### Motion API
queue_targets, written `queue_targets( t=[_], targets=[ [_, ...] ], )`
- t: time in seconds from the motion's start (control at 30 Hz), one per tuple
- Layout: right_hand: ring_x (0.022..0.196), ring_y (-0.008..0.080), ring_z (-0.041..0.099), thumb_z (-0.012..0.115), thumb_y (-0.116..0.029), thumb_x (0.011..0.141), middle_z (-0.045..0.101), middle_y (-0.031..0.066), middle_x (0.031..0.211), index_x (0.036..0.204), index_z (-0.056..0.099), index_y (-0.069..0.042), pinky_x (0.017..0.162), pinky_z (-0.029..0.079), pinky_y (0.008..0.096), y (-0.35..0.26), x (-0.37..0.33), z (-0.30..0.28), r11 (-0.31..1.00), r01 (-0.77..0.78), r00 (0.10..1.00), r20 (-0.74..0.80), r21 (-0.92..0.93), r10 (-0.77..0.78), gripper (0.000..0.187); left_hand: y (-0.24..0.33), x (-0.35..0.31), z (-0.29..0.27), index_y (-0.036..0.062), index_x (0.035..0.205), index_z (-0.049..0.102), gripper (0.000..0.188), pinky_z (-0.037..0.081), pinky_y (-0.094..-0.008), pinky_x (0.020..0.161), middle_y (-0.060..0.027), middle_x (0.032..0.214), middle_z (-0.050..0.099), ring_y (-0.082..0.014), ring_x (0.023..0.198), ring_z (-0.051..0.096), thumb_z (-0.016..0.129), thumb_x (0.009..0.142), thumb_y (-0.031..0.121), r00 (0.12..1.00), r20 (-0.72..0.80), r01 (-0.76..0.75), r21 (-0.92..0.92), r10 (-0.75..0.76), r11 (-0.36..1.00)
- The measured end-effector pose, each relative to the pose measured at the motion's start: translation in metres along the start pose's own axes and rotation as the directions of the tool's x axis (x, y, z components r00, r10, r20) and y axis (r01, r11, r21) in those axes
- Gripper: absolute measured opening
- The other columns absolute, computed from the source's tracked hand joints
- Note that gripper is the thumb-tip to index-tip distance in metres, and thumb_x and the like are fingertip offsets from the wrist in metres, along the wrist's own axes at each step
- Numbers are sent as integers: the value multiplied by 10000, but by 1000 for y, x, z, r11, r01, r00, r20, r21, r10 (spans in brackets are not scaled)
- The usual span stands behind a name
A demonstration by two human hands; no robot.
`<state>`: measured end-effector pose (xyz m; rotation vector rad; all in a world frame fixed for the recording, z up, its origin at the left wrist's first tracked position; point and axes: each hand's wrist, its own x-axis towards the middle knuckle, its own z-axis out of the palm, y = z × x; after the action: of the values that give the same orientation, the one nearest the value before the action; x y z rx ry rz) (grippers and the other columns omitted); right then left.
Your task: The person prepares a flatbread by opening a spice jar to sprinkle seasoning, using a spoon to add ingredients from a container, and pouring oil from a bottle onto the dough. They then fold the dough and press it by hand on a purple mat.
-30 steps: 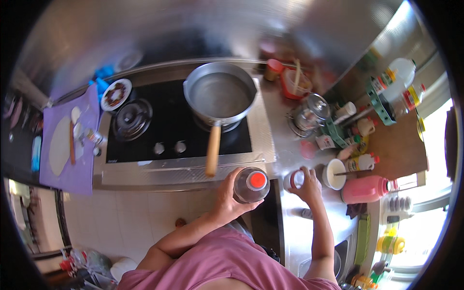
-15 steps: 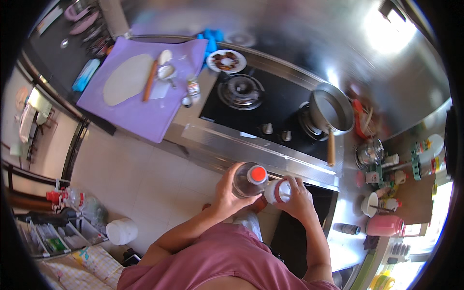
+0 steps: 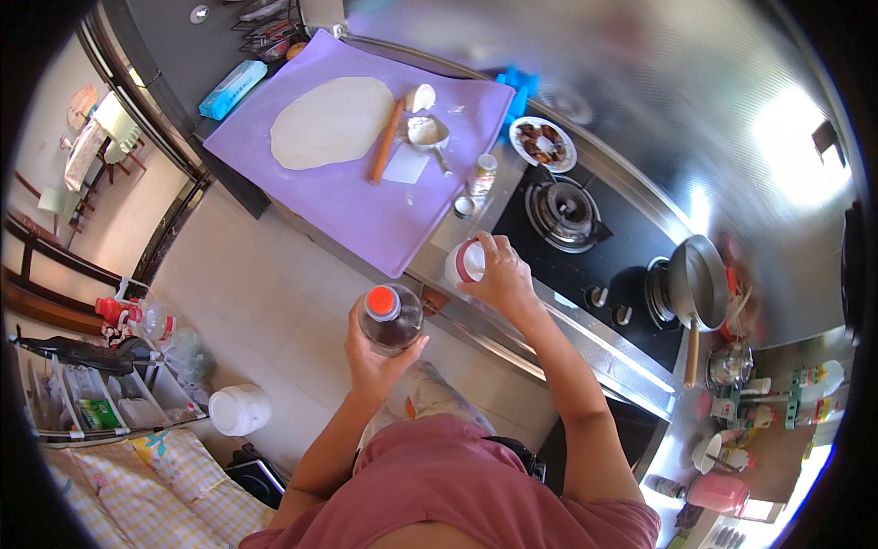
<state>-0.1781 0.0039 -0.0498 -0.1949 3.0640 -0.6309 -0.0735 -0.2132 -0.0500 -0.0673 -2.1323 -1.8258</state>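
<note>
My left hand (image 3: 370,368) is wrapped round a clear bottle (image 3: 395,333) with a red cap and dark contents. My right hand (image 3: 503,274) grips a white jar (image 3: 454,265) with a red band, its fingers over the upper end. The jar hangs over the counter's front edge, close to the purple mat (image 3: 366,224). On that mat lie a rolled-out sheet of dough (image 3: 320,128), a wooden rolling pin (image 3: 385,145), a lump of dough (image 3: 420,98), a small handled cup (image 3: 425,133) and a white rectangular piece (image 3: 408,165).
A small labelled jar (image 3: 483,172) stands beside the mat, with a round lid (image 3: 464,207) near it. Behind the gas hob (image 3: 594,247) sits a plate (image 3: 570,157) of brown food. A wooden-handled pan (image 3: 697,274) rests at the right burner. A white tub (image 3: 240,410) is on the left.
I have turned left, so the mat and hob appear farther right. The bottle and the white jar, formerly side by side, are now apart, with the jar up at the counter edge.
</note>
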Motion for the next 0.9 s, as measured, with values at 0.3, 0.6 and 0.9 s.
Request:
queue_targets(
  t=[0.3, 0.6, 0.9],
  targets=[
    [1046, 355, 599, 835, -298, 585, 541, 171, 1141, 1308, 453, -93, 806, 536, 452, -15, 74, 48, 999, 36, 999, 5, -24, -36, 844, -30, 104, 1, -14, 1276, 449, 777, 503, -356, 898, -127, 1128, 616, -199, 1034, 618, 878, 640, 112, 995, 79, 62, -3, -62, 998],
    [1086, 339, 573, 843, -380, 628, 529, 165, 1213, 1385, 406, -72, 864, 520, 416, -20, 72, 36, 1000, 7, 999, 34, 5, -7, 927, -71, 175, 32, -13, 1292, 439, 808, 503, -358, 911, -132, 1147, 615, -216, 1050, 615, 891, 632, 98, 972, 217, 103, -55, -89, 993],
    [1130, 374, 557, 760, -232, 775, 554, 189, 1253, 1371, 433, -92, 908, 491, 422, 40, 148, 12, 968, -213, 901, -355, 136, 248, 693, -100, 228, 52, 10, 1286, 450, 819, 502, -362, 920, -141, 1173, 612, -243, 1049, 624, 900, 607, 92, 949, 304, -88, -15, 88, 996]
  ],
)
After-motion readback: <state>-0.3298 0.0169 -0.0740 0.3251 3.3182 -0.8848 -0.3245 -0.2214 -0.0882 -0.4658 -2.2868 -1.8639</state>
